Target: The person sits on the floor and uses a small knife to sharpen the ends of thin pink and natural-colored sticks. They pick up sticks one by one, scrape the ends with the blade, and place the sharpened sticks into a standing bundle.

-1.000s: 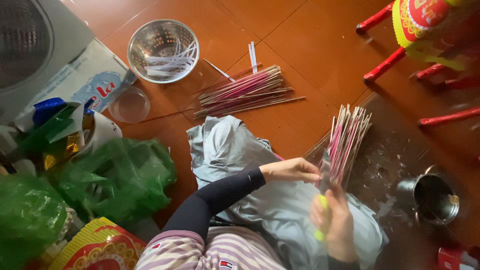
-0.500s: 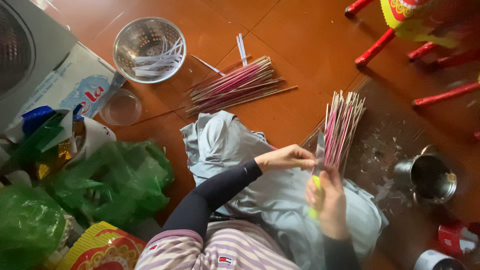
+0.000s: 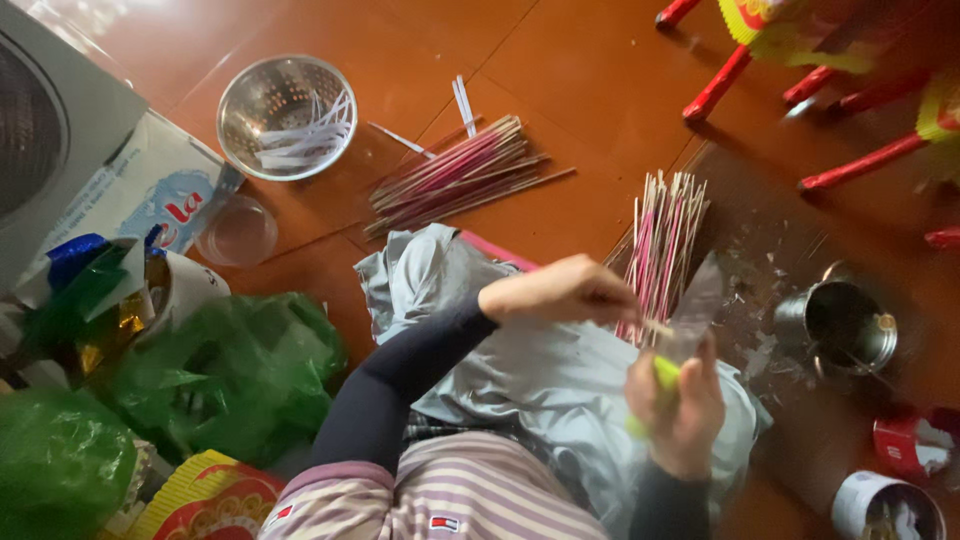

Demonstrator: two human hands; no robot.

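Now left hand (image 3: 565, 292) grips stick bundle (image 3: 660, 250) lower; right hand (image 3: 678, 405) grips knife (image 3: 680, 330), raised.

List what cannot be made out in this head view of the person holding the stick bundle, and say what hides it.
- Knife blade in the right hand: motion blur, edge unclear.
- Left hand grip on the stick bundle: fingertips hidden behind the sticks.
- Metal cup: contents lost in shadow.
- Red-legged stools: cut off by the top edge.
- Grey appliance: cut off at left.
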